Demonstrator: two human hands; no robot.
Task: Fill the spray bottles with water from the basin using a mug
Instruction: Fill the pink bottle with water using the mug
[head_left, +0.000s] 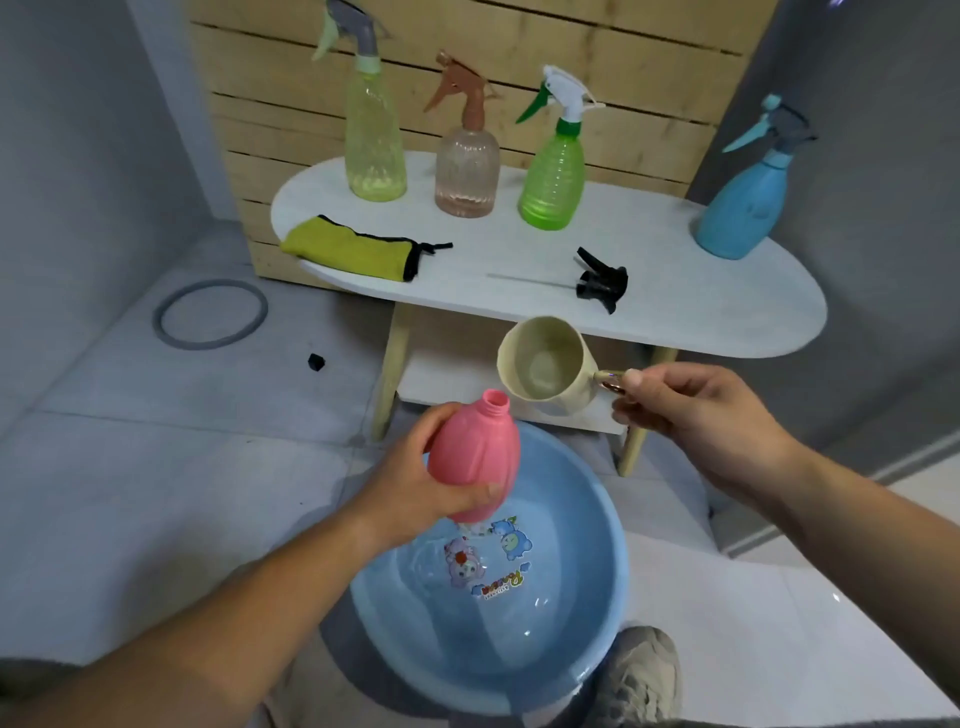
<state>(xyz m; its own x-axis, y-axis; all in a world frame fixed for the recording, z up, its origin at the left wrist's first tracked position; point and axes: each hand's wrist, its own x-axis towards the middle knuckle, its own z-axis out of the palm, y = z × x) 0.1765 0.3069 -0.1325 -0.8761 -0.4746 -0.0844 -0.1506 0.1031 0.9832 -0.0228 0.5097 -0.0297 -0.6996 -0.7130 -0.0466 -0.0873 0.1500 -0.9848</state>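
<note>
There's the left hand (410, 488) wrapped round the pink spray bottle (470, 457), cap off, held tilted above the far side of the basin (615, 525). The right hand (691, 410) grips the handle of the cream mug (545, 364), tipped over just past the basin's far rim, lip beside the bottle's neck. Wide lip, narrow neck: that's the risk. Pour fast or off line and water runs down the outside. With the mug past the rim, some could reach the floor. Wet plastic might slip in that grip. The black trigger head (602, 283) waits on the bench (675, 301) beyond the basin.
</note>
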